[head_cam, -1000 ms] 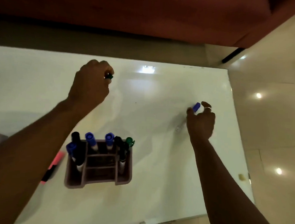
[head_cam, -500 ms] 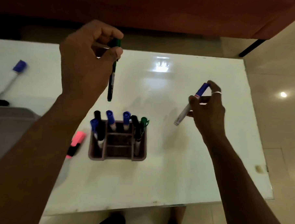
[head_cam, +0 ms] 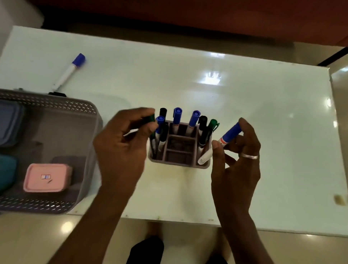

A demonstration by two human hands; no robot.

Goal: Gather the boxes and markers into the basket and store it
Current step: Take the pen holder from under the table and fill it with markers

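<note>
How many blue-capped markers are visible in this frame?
5: three standing in the marker holder, at; one in the right hand; one lying on the table. More may be hidden behind the hands.

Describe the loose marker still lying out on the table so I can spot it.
On the white table, look to the far-left corner, beyond the grey perforated basket. There a white-barrelled marker with a blue cap lies flat, alone; all other markers stand in the holder or are in hands.
</note>
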